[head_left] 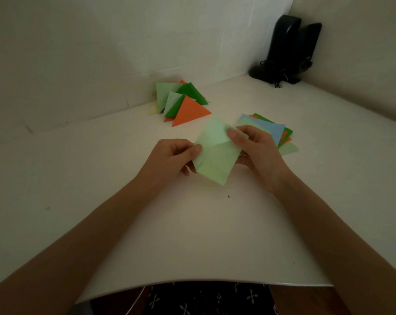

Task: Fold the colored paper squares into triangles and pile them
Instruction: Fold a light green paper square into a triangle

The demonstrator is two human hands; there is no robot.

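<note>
**Pale green square, mid-fold, in both hands**

Item in hand: one pale green paper square (215,160), held corner-on like a diamond, just above the bench (124,201), near its middle. A bend runs across it from side corner to side corner. The far half tips up and is blurred; the near corner points back at the person.

Hands: the left hand (174,155) pinches the left corner, thumb on top and fingers curled beneath. The right hand (258,151) pinches the right side near the bend, thumb on top and the other fingers behind the sheet. Neither hand holds anything else.

Step, as I judge it: the diagonal fold of this sheet is begun but not creased flat.

Next move calls for: bringing the far corner down to meet the near corner, edges matched, then pressing along the bend against the bench. Thin paper slips easily, so the corners need checking before the crease is set.

Finished stock: a pile of folded triangles (183,103), orange, dark green and pale green, loosely heaped at the back by the wall, well apart from the hands.

Unfolded stock: a fanned stack of squares (274,130), blue on top, just behind the right hand. Several sheets remain.

Also present: two black speakers (287,48) in the far right corner.
</note>
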